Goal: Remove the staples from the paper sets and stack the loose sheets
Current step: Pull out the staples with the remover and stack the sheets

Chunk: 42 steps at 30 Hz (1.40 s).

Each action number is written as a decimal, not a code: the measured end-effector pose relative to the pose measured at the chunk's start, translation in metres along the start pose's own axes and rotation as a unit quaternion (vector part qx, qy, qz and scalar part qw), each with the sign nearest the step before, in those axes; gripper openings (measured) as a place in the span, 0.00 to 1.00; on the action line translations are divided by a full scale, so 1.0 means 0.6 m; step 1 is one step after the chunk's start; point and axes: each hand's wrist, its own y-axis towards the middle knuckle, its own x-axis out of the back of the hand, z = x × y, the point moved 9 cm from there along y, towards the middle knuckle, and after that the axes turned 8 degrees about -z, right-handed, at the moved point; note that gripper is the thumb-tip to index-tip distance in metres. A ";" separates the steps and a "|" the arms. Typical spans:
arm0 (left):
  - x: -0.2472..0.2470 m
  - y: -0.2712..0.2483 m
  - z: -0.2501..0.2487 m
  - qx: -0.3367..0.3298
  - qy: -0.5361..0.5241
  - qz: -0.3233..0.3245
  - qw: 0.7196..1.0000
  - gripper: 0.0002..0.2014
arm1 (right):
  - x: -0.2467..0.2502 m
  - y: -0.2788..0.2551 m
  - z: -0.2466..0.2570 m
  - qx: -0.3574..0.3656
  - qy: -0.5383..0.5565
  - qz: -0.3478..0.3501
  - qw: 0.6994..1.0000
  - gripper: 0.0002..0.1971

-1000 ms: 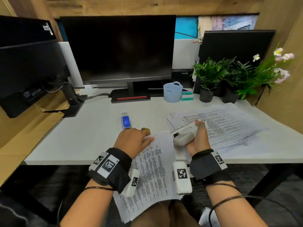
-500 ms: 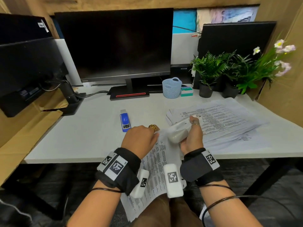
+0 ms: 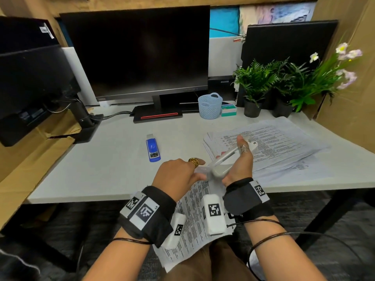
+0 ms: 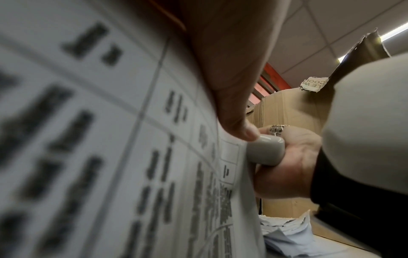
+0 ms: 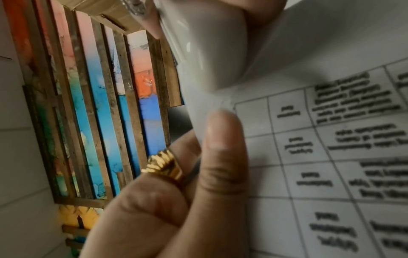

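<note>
A stapled paper set (image 3: 194, 216) printed with tables hangs from the desk edge toward my lap. My left hand (image 3: 197, 173), wearing a gold ring, pinches its top corner between thumb (image 4: 232, 87) and fingers. My right hand (image 3: 241, 157) grips a pale grey staple remover (image 3: 221, 169), its long upper arm angled up to the right. Its nose meets the pinched corner, and its rounded body (image 5: 203, 52) lies against the sheet. The staple itself is hidden. A spread stack of loose printed sheets (image 3: 269, 142) lies on the desk to the right.
A blue stapler (image 3: 153, 149) lies on the white desk (image 3: 113, 163) left of my hands. A light blue basket (image 3: 210, 106), a small box and potted plants (image 3: 255, 84) stand behind the sheets. Monitors (image 3: 142, 51) fill the back and left.
My right hand has brought the staple remover down and left to the paper's top corner. My left hand has shifted right along the corner, and the two hands now meet.
</note>
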 end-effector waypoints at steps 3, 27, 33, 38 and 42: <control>-0.002 -0.002 -0.010 -0.009 -0.001 0.010 1.000 0.29 | 0.000 -0.005 0.000 0.008 -0.013 0.002 1.000 0.09; 0.009 -0.001 -0.003 -0.005 0.024 0.002 1.000 0.19 | -0.034 0.001 0.003 -0.017 -0.061 0.082 0.995 0.12; 0.005 -0.008 0.063 0.072 -0.044 -0.004 0.996 0.14 | -0.100 0.052 -0.004 -0.039 -0.240 0.119 0.963 0.32; 0.006 -0.020 0.106 0.115 -0.074 -0.025 0.990 0.18 | -0.124 0.086 -0.040 0.076 -0.608 0.148 0.776 0.32; -0.009 -0.029 0.122 0.126 -0.053 -0.028 0.990 0.17 | -0.149 0.087 -0.081 0.208 -0.784 0.192 0.553 0.29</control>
